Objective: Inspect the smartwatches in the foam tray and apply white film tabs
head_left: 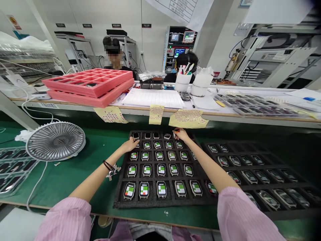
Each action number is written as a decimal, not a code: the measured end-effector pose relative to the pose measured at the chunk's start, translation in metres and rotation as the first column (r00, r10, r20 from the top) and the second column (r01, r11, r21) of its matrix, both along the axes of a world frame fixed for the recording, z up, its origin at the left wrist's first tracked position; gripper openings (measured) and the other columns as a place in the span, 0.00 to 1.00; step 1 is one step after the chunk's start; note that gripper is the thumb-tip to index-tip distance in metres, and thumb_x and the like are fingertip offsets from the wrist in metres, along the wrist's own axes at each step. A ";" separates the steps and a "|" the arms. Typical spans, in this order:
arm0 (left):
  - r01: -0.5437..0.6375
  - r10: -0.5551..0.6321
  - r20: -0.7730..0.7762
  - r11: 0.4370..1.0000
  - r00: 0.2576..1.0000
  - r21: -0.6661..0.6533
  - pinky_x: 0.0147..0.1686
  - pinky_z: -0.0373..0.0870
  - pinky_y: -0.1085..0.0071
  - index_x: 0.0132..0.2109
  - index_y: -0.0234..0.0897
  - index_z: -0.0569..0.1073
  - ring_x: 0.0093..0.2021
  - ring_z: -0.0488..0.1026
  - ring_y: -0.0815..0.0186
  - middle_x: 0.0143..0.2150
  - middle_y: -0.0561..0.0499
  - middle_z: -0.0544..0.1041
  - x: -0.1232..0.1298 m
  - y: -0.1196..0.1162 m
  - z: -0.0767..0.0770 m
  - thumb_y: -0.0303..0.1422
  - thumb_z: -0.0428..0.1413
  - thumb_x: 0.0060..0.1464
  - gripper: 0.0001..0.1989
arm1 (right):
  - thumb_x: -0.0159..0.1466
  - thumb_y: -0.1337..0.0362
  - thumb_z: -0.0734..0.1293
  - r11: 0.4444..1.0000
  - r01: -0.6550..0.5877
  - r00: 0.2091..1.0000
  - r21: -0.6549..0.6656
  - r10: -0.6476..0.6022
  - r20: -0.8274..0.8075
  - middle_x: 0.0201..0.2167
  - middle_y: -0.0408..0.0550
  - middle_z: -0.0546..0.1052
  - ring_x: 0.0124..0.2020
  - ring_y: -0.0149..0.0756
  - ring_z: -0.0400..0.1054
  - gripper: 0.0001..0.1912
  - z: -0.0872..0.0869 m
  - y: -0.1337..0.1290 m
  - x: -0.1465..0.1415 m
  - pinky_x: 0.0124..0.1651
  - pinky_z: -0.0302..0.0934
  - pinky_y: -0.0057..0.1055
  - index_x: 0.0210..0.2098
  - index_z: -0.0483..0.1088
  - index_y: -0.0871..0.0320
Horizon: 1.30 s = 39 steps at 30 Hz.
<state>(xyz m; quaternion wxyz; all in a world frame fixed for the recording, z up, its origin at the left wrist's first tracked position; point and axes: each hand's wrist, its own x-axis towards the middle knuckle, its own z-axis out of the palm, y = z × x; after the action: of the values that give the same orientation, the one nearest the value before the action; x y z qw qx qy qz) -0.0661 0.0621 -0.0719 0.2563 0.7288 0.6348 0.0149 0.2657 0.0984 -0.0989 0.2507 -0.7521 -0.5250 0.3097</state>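
Factory workroom with white walls, and a long white bench across the far side of a green mat (75, 180).

Left hand (130, 144): fingers half open and lightly curled, laid over the leftmost watch (137, 143) in the second row; any real hold on it impossible to tell. Right hand (181, 135): thumb and fingers pinched nearly shut on a small orange stick (177, 132), above the right end of the back row.

Beneath both hands, one black foam tray (152, 203): five rows, about twenty-six watches showing, most with green-and-white screens, a few more pockets hidden by the right forearm. Best handling here: fingertips only, wrists raised, one pocket at a time, nothing dragged across neighbouring screens.

Around the foam tray, on the near side, two pink striped sleeves (64, 219). One dark bracelet (107, 165) on the left wrist. Just right of the foam tray, a second black tray (260, 182) with at least twenty watches, its far end cut off. To the left, one white fan (55, 141), and beyond it clear plastic trays (12, 167), their number unclear.

Past the foam tray, three yellow dotted sheets (155, 114) hanging from the bench edge, then two pink foam trays (75, 87), stacked, and one paper form (152, 98). Farther back, two co-workers (120, 68) (187, 65).
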 end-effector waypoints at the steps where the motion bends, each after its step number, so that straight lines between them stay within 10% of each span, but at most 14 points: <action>1: 0.009 -0.009 0.032 1.000 0.999 -0.014 0.35 0.68 0.65 0.55 0.26 0.64 0.42 0.77 0.48 0.41 0.35 0.78 -0.002 0.002 0.000 0.49 0.40 0.61 0.30 | 0.67 0.60 0.65 1.000 -0.002 1.000 -0.011 0.002 -0.016 0.52 0.53 0.71 0.48 0.41 0.71 0.18 0.000 0.001 -0.002 0.48 0.68 0.44 0.54 0.66 0.59; 9: 0.112 -0.065 0.366 0.988 0.928 -0.107 0.25 0.71 0.71 0.55 0.33 0.67 0.32 0.75 0.60 0.33 0.50 0.75 -0.022 0.005 -0.001 0.45 0.63 0.41 0.35 | 0.67 0.59 0.65 0.997 -0.076 0.988 0.018 0.078 -0.137 0.53 0.53 0.71 0.48 0.41 0.70 0.17 0.002 0.002 -0.006 0.48 0.68 0.44 0.54 0.67 0.59; 16: 0.109 -0.080 0.624 0.994 0.777 -0.007 0.28 0.74 0.70 0.50 0.36 0.65 0.32 0.73 0.65 0.31 0.54 0.73 -0.026 -0.010 0.001 0.43 0.64 0.41 0.31 | 0.69 0.58 0.61 0.979 -0.087 0.917 0.185 0.151 -0.368 0.46 0.52 0.74 0.38 0.37 0.73 0.17 0.019 -0.038 0.002 0.39 0.71 0.38 0.53 0.66 0.61; 24: 0.227 -0.153 0.845 0.973 0.513 0.039 0.32 0.71 0.73 0.54 0.37 0.65 0.42 0.73 0.63 0.45 0.45 0.75 0.026 -0.059 0.049 0.34 0.63 0.46 0.28 | 0.56 0.57 0.72 0.900 -0.274 0.711 0.338 0.426 -0.559 0.40 0.49 0.76 0.35 0.39 0.76 0.25 0.041 -0.106 -0.042 0.26 0.68 0.28 0.51 0.68 0.55; 31: 0.065 -0.176 0.887 0.984 0.426 0.164 0.20 0.63 0.79 0.47 0.36 0.70 0.28 0.68 0.71 0.36 0.49 0.75 0.055 -0.074 0.078 0.38 0.63 0.49 0.20 | 0.58 0.60 0.71 0.816 -0.295 0.671 0.498 0.548 -0.500 0.37 0.46 0.76 0.25 0.31 0.71 0.20 0.092 -0.128 -0.062 0.26 0.65 0.28 0.49 0.71 0.55; 39: -0.072 -0.113 0.911 0.986 0.397 0.153 0.16 0.55 0.79 0.40 0.35 0.73 0.19 0.58 0.77 0.31 0.51 0.75 0.063 -0.078 0.077 0.42 0.58 0.54 0.14 | 0.63 0.55 0.66 0.870 -0.182 0.704 0.459 0.441 -0.557 0.28 0.48 0.77 0.24 0.38 0.73 0.14 0.100 -0.141 -0.061 0.20 0.60 0.29 0.45 0.75 0.53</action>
<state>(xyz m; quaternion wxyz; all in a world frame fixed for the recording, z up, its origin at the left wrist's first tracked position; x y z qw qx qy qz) -0.0031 -0.0156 0.0053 0.5004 0.6273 0.3769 0.4626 0.2047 -0.0421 0.0011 0.4952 -0.4355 -0.5760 0.4830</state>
